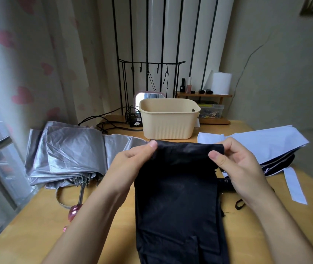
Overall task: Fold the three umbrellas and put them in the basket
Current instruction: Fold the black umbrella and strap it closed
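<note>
A wooden table (247, 221) stands against a pale wall (285, 63), heart-printed curtain (28, 73) at left

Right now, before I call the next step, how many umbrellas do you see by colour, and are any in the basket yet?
silver umbrella: 1, lying on the table
black umbrella: 1, pinched at its top edge by the left hand and the right hand
pale blue umbrella: 1, lying on the table
Total: 3 umbrellas, none showing in the basket
</note>
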